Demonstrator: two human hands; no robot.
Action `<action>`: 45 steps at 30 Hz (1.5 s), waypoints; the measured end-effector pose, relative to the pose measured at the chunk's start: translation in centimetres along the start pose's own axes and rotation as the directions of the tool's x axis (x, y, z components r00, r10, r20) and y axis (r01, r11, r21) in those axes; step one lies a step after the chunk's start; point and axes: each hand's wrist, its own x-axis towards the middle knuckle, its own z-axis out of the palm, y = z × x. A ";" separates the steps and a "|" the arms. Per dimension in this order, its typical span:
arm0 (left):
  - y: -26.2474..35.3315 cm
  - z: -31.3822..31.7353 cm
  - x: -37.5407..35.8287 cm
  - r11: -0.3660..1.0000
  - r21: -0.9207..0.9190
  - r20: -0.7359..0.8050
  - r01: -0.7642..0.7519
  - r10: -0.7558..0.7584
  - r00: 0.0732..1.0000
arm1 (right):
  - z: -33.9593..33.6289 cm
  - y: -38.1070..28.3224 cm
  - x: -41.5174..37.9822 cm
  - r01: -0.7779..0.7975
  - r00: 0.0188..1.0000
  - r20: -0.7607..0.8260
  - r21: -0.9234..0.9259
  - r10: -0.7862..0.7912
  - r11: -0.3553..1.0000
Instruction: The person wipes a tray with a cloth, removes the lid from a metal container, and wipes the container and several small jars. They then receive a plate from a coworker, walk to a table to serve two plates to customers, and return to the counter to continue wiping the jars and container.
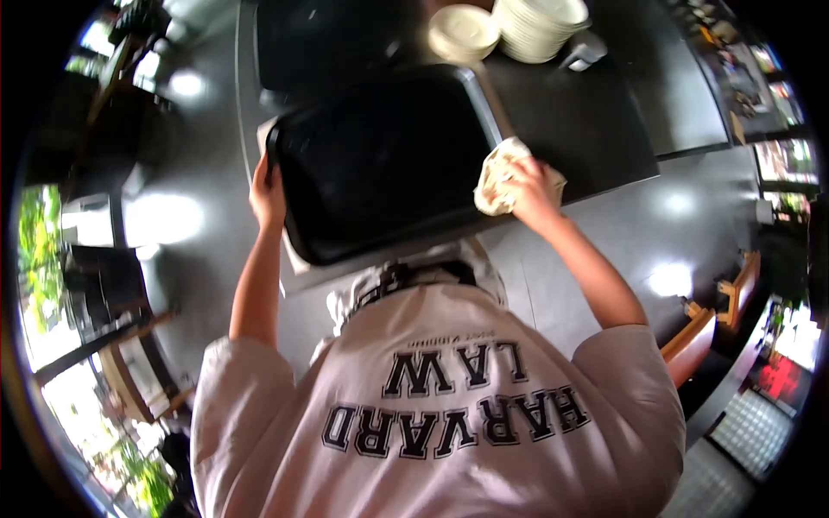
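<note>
A large black tray (389, 155) with rounded corners lies tilted in front of me over the dark table. My left hand (268, 194) grips its left rim, the thumb on the inner side and the other fingers partly hidden behind the edge. At the lower right corner of the tray, my right hand (534, 192) is closed on a crumpled cream cloth (496, 183), which covers part of the rim there. Under the tray's left side, a pale flat edge (295, 259) peeks out; what it belongs to is mostly hidden.
Beyond the tray stand a tall stack of cream plates (540, 30) and a shorter stack of bowls (464, 33). A small grey-white object (585, 52) sits beside them. Another black tray (324, 43) lies at the back left. The table edge (604, 187) runs close to me; wooden chairs (691, 345) stand at right.
</note>
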 end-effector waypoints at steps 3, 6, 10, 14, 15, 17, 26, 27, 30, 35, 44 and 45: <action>-1.7 0.0 0.1 0.999 0.006 0.007 -0.033 0.033 0.999 | -0.9 1.7 0.1 0.002 0.999 -0.055 0.008 -0.001 1.000; -1.0 -0.2 0.3 0.998 0.062 0.050 -0.013 0.010 0.999 | -2.8 4.5 0.8 -0.197 0.973 -0.142 -0.112 0.180 0.974; 3.2 0.4 0.1 0.747 0.661 0.133 -0.070 -0.025 0.991 | -3.5 9.2 2.0 -0.379 0.906 -0.281 -0.212 0.315 0.901; 8.7 5.1 -1.9 0.554 0.807 0.152 -0.206 0.142 0.978 | -3.1 11.6 3.2 -0.380 0.909 -0.187 -0.006 0.373 0.925; 11.7 6.6 -2.7 0.615 0.750 0.190 -0.244 0.153 0.970 | -3.5 10.8 3.5 -0.450 0.893 -0.004 0.045 0.451 0.892; 15.8 10.6 -3.9 0.630 0.731 0.267 -0.262 0.089 0.960 | -3.5 10.0 3.3 -0.385 0.923 0.025 0.073 0.384 0.920; 26.1 25.5 -9.3 0.825 0.189 0.411 -0.532 0.425 0.806 | -7.7 12.0 -1.4 -0.240 0.915 0.194 0.966 0.353 0.091; 27.7 26.0 -9.8 0.833 0.114 0.436 -0.541 0.448 0.781 | -10.7 12.3 -1.6 -0.157 0.943 0.158 0.987 0.294 -0.026; 30.8 27.9 -11.6 0.851 -0.038 0.464 -0.524 0.479 0.745 | -20.1 11.0 -3.5 0.279 0.932 -0.185 0.915 0.313 -0.291; 31.6 30.9 -13.6 0.866 -0.155 0.465 -0.475 0.488 0.738 | -29.5 12.4 -2.3 0.636 0.461 -0.884 0.386 -0.072 -0.668; 31.5 31.4 -13.3 0.881 -0.096 0.411 -0.464 0.459 0.788 | -32.5 15.0 1.3 0.561 0.308 -0.927 0.359 -0.214 -0.746; 31.5 31.4 -13.2 0.881 -0.092 0.408 -0.465 0.459 0.789 | -32.5 14.8 1.7 0.616 0.308 -0.938 0.322 -0.156 -0.719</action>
